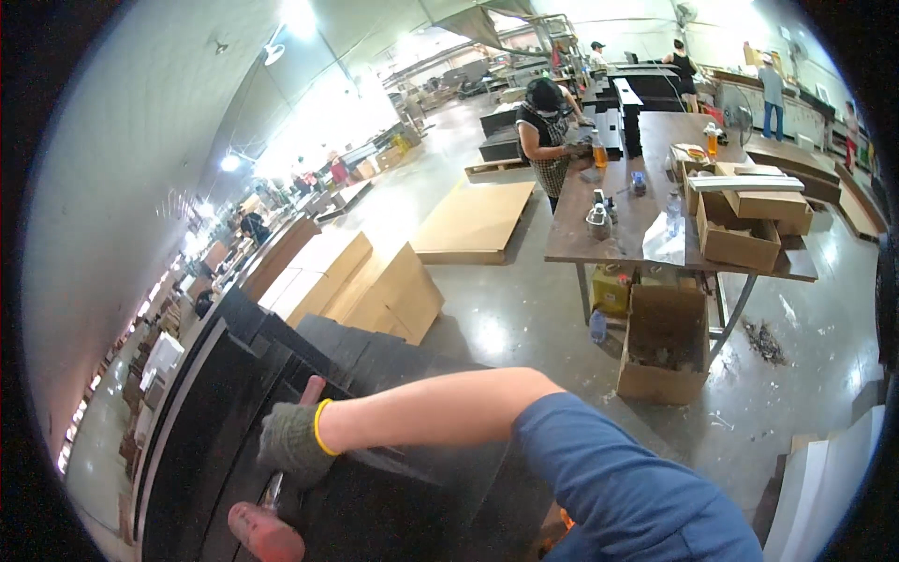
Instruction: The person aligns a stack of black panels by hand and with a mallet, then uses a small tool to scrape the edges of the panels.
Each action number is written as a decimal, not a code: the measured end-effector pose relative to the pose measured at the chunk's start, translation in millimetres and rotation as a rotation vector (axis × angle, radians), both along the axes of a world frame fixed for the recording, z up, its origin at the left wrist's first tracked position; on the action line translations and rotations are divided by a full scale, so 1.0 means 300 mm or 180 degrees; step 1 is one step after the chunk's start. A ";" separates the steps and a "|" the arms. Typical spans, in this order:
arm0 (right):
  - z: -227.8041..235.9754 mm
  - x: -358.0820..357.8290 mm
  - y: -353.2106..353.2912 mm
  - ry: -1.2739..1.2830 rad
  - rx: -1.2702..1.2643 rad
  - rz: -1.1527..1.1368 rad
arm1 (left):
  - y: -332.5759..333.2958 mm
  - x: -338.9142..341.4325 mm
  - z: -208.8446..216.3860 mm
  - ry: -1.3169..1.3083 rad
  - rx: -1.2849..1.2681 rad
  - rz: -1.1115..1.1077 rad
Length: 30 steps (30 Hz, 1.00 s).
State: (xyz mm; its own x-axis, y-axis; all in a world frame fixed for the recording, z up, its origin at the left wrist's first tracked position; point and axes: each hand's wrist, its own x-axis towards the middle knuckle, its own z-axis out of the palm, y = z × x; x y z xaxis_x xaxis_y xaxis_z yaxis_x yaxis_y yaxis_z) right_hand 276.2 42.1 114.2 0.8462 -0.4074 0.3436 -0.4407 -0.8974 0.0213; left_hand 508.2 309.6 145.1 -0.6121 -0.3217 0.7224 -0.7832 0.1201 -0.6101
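Observation:
My right hand [296, 442], in a dark grey knitted glove with a yellow cuff, reaches across to the left with its fingers closed round a mallet. The mallet [266, 534] has a red head at the lower left and a metal shaft. Its red handle end sticks out past the glove on the far side. Beneath the hand lie stacked black panels [403, 496], with long parallel edges along the left; whether the mallet touches them I cannot tell. My left hand is out of view.
Beyond the panels stand tan cartons [384, 290] and a flat brown board [473, 220]. Ahead right is a worktable [581, 239] with bottles and open boxes, a carton [665, 347] beneath. A person [543, 140] works at its left side; others are farther back.

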 end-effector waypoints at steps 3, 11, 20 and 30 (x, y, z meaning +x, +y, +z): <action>-0.008 0.009 0.018 -0.0729 -0.1009 0.0262 | -0.047 -0.148 -0.042 -0.0151 0.0525 -0.0322; 0.007 -0.401 0.062 -0.2508 -0.0952 -0.1042 | -0.220 -0.423 -0.049 0.0092 0.1249 -0.0004; -0.393 -0.836 0.148 -0.3807 0.1886 -0.1378 | -0.419 -0.380 -0.164 0.0450 0.1689 0.0021; -0.593 -0.964 0.324 -0.4462 0.3868 -0.1325 | -0.373 -0.392 -0.247 0.1189 0.1128 -0.0372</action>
